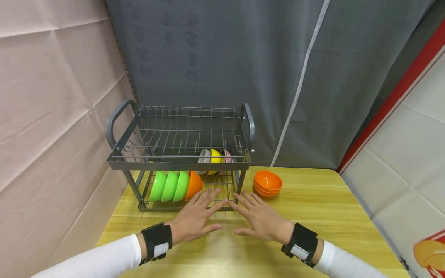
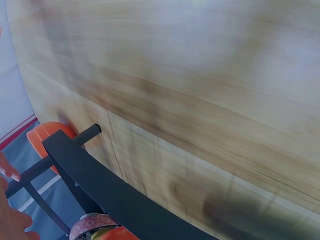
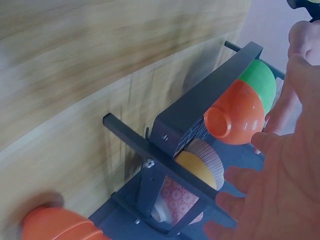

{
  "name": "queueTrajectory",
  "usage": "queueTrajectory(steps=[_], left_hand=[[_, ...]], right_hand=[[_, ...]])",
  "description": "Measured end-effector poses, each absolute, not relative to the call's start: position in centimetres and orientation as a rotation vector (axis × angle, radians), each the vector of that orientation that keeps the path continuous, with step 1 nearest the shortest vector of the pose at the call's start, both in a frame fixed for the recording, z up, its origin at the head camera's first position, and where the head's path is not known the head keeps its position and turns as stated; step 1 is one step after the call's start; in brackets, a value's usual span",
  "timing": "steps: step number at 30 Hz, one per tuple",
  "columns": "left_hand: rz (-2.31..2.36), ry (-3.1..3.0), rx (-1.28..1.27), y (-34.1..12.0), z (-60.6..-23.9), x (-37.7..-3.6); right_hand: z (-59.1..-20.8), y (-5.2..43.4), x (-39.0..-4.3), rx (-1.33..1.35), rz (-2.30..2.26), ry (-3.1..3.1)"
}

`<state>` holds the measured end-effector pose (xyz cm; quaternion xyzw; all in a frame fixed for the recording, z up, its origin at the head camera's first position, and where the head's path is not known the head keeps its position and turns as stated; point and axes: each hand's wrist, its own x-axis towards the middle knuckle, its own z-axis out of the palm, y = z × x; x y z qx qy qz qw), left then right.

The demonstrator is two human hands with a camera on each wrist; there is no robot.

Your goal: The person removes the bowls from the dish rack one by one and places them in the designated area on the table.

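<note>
My left hand (image 1: 196,217) and right hand (image 1: 263,219) hover side by side in front of a two-tier dish rack (image 1: 179,166), fingers spread and palms down, holding nothing. On the rack's lower tier, several green bowls (image 1: 170,186) stand on edge in a row at the left. Beside them leans an orange bowl (image 1: 194,185), close to the left fingertips. Farther back on that tier are a striped bowl (image 1: 204,156), a yellow bowl (image 1: 216,156) and a pink patterned bowl (image 1: 227,157). A stack of orange bowls (image 1: 267,183) sits right of the rack, beyond my right hand.
The rack stands on a wood-grain table (image 1: 313,216). Its upper tier (image 1: 187,133) has wire slots and raised side handles. A grey curtain (image 1: 208,58) hangs behind, a pale cloth wall (image 1: 52,116) rises at left, and a white panel (image 1: 410,127) borders the right.
</note>
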<state>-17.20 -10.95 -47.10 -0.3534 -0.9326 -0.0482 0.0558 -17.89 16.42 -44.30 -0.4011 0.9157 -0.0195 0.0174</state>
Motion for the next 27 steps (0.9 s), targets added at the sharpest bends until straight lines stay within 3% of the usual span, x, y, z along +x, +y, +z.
queueTrajectory(steps=[27], left_hand=[[-0.117,-2.828,-0.966,-13.5,-47.2,-17.3]], right_hand=[[-44.8,13.6,-17.5,-1.325,0.002,2.781]])
